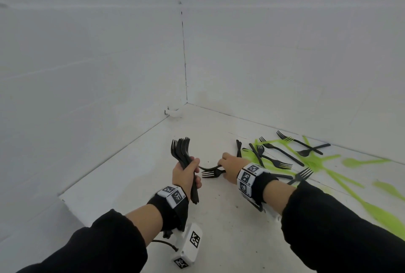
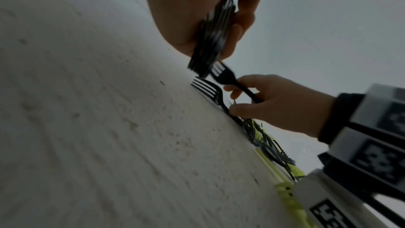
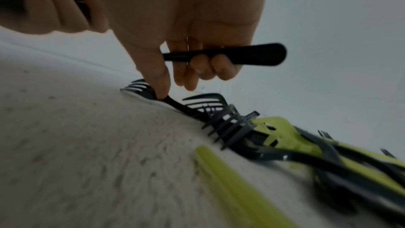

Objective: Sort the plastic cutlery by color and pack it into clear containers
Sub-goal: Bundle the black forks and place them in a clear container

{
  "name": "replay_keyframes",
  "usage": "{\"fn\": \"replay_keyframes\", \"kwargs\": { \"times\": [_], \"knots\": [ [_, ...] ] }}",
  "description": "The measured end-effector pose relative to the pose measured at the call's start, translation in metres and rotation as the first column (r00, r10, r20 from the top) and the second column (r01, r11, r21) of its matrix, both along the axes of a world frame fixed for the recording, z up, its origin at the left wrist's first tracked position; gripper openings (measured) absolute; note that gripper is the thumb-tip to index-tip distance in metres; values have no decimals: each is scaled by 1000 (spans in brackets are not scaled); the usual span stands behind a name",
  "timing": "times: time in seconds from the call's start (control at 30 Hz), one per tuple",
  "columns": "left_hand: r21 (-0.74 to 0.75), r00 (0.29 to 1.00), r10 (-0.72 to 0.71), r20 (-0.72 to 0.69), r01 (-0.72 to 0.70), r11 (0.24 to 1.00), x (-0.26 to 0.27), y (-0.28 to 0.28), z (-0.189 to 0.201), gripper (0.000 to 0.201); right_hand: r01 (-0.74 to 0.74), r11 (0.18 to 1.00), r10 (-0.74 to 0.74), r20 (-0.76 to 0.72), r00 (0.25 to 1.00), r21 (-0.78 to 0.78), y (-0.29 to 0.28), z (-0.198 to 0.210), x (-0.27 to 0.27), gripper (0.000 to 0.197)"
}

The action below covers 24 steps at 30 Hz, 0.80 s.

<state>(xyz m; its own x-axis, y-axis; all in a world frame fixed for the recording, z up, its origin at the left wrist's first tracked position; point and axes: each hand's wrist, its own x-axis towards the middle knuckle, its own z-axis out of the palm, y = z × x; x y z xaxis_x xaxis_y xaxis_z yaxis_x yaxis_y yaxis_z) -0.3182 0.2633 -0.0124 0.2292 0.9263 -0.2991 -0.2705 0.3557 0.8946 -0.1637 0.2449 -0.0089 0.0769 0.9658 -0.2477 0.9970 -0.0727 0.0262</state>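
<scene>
My left hand [image 1: 192, 169] grips a bundle of black forks [image 1: 182, 150] upright, tines up, above the white table [image 1: 131, 185]; the same bundle [image 2: 210, 41] fills the left wrist view. Just to its right, my right hand [image 1: 223, 167] curls its fingers round one black fork [image 2: 228, 77], tines pointing at the bundle. Its handle [image 3: 252, 55] juts out past the fingers. The right thumb [image 3: 157, 82] presses on another black fork [image 1: 211, 174] lying flat on the table. No clear container is in view.
Right of my hands, several loose black forks [image 1: 276, 154] lie mixed with green cutlery [image 1: 313, 161] that spreads towards the right edge. White walls meet in a corner behind, with a small white bracket [image 1: 173, 113] at its foot. The table's left edge [image 1: 63, 196] is close.
</scene>
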Motion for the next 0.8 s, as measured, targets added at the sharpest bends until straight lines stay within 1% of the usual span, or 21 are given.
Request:
{"fn": "replay_keyframes", "kwargs": {
  "times": [0.07,0.1,0.17,0.2,0.23,0.27,0.33,0.4,0.43,0.47,0.5,0.53,0.57,0.6,0.63,0.67,0.7,0.73,0.8],
  "knots": [
    [-10,1000,-2,10,2,1000,1,-1,-3,13,14,999,-13,8,1000,-29,6,-3,-1,28],
    [-13,1000,-1,12,1,1000,1,-1,-3,13,30,999,-30,-28,999,-19,8,-4,-1,27],
    [-13,1000,-2,6,2,1000,2,0,-4,13,111,992,-99,-183,978,57,9,3,1,26],
    [-12,1000,-3,0,3,1000,3,0,-5,13,184,975,-141,-294,945,124,7,9,3,25],
    [-11,1000,-4,-5,4,1000,4,1,-5,13,267,946,-171,-416,893,185,6,15,8,22],
    [-11,1000,-8,-7,8,1000,5,1,-5,13,353,910,-187,-546,817,217,4,21,13,17],
    [-10,1000,-22,-12,22,1000,7,0,-6,12,498,845,-193,-759,623,195,3,32,24,8],
    [-8,999,-41,-18,41,999,10,-1,-7,11,590,791,-160,-877,453,161,2,41,38,10],
    [-8,999,-49,-19,49,999,11,-2,-8,11,607,778,-152,-890,430,160,3,45,46,16],
    [-9,998,-55,-18,55,998,13,-2,-9,11,588,787,-169,-852,496,187,3,48,55,22],
    [-10,998,-60,-16,60,998,14,-3,-10,12,529,820,-202,-755,624,218,3,50,62,27],
    [-14,998,-65,-16,64,998,16,-4,-11,12,440,867,-211,-627,750,235,2,52,69,30],
    [-19,997,-70,-16,69,997,17,-4,-12,12,342,911,-191,-498,846,231,1,51,74,31],
    [-23,997,-74,-17,74,997,17,-5,-12,12,245,949,-155,-382,911,198,0,52,77,31],
    [-24,997,-79,-19,78,997,18,-4,-13,12,154,978,-112,-268,957,142,-1,52,78,32],
    [-24,996,-81,-23,81,996,18,-4,-13,12,73,995,-61,-155,986,69,-1,51,78,34],
    [-25,996,-81,-27,80,996,18,-3,-13,11,-7,1000,7,-57,998,1,0,50,78,38],
    [-27,997,-76,-31,75,997,18,-2,-14,11,-79,995,79,8,997,-68,2,48,77,45],
    [-34,998,-58,-35,57,998,17,0,-15,12,-179,967,195,75,978,-184,5,44,74,57]
  ]
}}
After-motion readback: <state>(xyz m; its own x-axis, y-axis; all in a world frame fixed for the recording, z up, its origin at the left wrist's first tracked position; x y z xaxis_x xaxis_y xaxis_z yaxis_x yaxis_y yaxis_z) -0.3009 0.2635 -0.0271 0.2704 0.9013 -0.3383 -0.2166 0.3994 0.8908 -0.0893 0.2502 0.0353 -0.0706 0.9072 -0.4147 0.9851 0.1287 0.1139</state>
